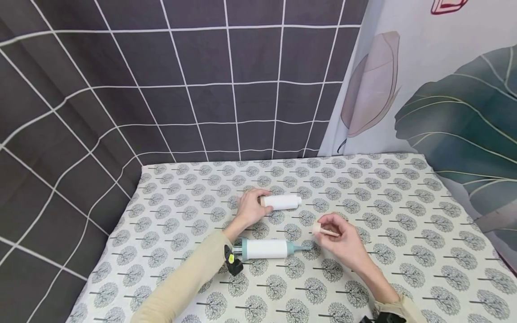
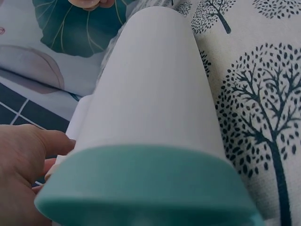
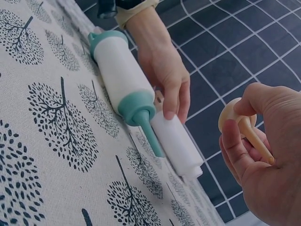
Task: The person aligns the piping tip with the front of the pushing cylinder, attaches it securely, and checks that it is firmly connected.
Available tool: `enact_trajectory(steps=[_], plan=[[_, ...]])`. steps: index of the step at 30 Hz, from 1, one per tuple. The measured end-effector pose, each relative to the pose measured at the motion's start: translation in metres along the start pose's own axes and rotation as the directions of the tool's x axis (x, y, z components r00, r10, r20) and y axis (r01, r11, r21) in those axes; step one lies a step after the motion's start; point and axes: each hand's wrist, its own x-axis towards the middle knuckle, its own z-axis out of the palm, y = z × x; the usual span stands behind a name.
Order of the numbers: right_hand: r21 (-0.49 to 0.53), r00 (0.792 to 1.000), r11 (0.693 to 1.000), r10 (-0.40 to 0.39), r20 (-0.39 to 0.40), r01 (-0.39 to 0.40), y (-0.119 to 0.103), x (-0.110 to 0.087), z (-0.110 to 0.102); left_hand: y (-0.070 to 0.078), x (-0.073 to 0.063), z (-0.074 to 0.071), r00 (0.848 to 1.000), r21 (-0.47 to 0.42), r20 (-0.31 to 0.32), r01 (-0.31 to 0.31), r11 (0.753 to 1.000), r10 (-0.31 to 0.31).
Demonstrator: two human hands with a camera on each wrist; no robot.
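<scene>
My left hand (image 1: pixel 250 207) grips a white cylinder (image 1: pixel 284 202) with a short narrower neck by its left end, low over the cloth. A second white tube with teal ends (image 1: pixel 266 249) and a thin teal nozzle (image 1: pixel 300 247) lies nearer to me, just by the left wrist. In the left wrist view this teal-ended tube (image 2: pixel 150 94) hides part of the left hand and most of the white cylinder. My right hand (image 1: pixel 339 237) pinches a small cream-coloured piece (image 3: pixel 244 117), a round disc with a thin stem, held above the cloth to the right of the nozzle.
A pale cloth (image 1: pixel 181 269) printed with trees covers the table. Behind it and to the left hangs a dark curtain (image 1: pixel 202 89) with a white grid. A light curtain with large leaves (image 1: pixel 464 112) hangs at the right.
</scene>
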Motion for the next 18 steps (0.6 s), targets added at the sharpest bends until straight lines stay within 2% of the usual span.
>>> enact_trajectory(steps=[9, 18], plan=[[0.007, 1.0, 1.0, -0.002, 0.001, 0.002, 0.0013, -0.0006, 0.0007, 0.0017, -0.0008, 0.0011, 1.0, 0.053, 0.006, 0.008, 0.999, -0.008], [0.001, 1.0, 1.0, 0.01, 0.0, -0.01, 0.0022, 0.0001, 0.0005, -0.0002, 0.0002, 0.0034, 1.0, 0.1, -0.011, -0.023, 0.995, 0.024]])
